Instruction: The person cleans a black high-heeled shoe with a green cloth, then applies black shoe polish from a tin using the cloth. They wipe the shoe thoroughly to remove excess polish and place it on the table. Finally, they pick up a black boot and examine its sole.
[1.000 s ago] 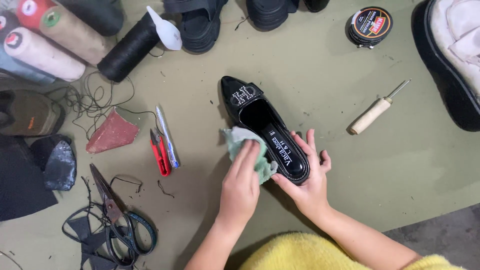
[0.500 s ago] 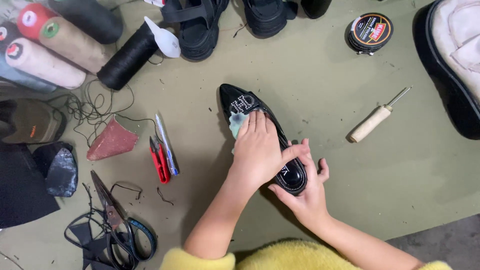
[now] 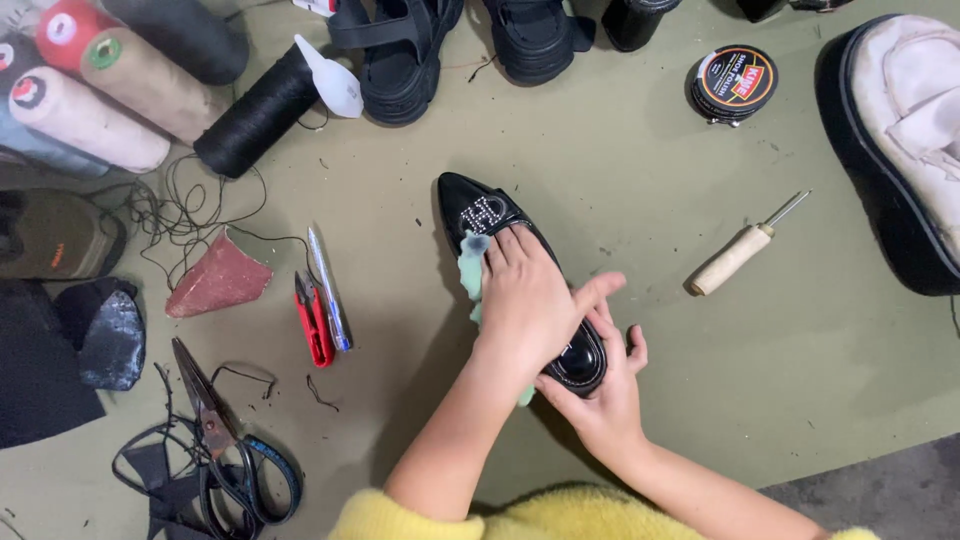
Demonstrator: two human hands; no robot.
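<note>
A glossy black pointed shoe (image 3: pixel 470 205) with a sparkly buckle lies on the olive mat, toe pointing away from me. My left hand (image 3: pixel 530 300) lies flat over the shoe's opening and presses a pale green cloth (image 3: pixel 470 275) against its left side. My right hand (image 3: pixel 605 395) cups the heel from below and the right, holding the shoe steady. Most of the shoe's middle is hidden under my left hand.
A wooden-handled awl (image 3: pixel 735 258) lies to the right, a round polish tin (image 3: pixel 735 82) beyond it. Red thread snips (image 3: pixel 312 322), a pen (image 3: pixel 328 285), a red sandpaper piece (image 3: pixel 215 280) and scissors (image 3: pixel 215 430) lie left. Thread spools (image 3: pixel 255 112) and black sandals (image 3: pixel 400 50) sit at the far edge.
My left hand slid with the cloth from beside the heel up over the shoe toward the buckle. The right hand kept hold of the heel.
</note>
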